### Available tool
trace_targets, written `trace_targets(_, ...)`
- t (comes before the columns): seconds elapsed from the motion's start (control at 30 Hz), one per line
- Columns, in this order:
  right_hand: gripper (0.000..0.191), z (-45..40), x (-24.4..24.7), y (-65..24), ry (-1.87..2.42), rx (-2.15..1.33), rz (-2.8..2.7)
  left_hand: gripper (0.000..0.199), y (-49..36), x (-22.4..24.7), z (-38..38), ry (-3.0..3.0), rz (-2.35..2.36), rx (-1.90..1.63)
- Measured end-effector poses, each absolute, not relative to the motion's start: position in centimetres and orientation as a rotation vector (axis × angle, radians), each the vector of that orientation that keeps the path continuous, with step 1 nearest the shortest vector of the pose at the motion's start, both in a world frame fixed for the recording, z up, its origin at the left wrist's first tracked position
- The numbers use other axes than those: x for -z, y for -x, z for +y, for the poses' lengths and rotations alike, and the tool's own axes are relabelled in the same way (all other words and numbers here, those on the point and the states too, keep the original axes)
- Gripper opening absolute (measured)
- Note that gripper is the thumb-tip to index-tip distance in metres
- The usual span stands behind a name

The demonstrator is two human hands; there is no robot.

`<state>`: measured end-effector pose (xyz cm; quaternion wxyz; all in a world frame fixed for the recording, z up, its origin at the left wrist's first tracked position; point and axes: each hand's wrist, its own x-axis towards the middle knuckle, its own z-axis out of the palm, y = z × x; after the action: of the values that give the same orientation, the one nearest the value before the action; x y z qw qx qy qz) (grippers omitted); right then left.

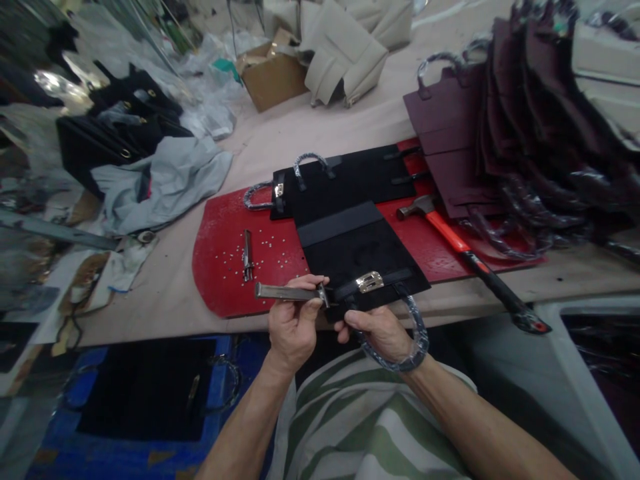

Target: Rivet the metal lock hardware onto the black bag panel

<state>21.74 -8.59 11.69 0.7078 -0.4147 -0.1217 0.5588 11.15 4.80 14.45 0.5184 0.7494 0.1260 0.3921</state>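
Left hand (293, 331) grips slim metal tool (286, 293); right hand (384, 332) pinches matte black panel (353, 248) edge. Orange-and-black hammer (447, 232) lies alongside.

Top (370, 417) with broad green and whitish stripes; 2 forearms (250, 407) bare; 2 hands (293, 333) bare.
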Motion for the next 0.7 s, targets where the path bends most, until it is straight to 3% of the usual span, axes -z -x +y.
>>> trace_targets(0.7, 0.05, -8.74, -11.07, -21.42, 1.113, -1.235, -0.384, 0.013, -10.52, -14.41, 4.42, -2.124, 0.224, -1.061)
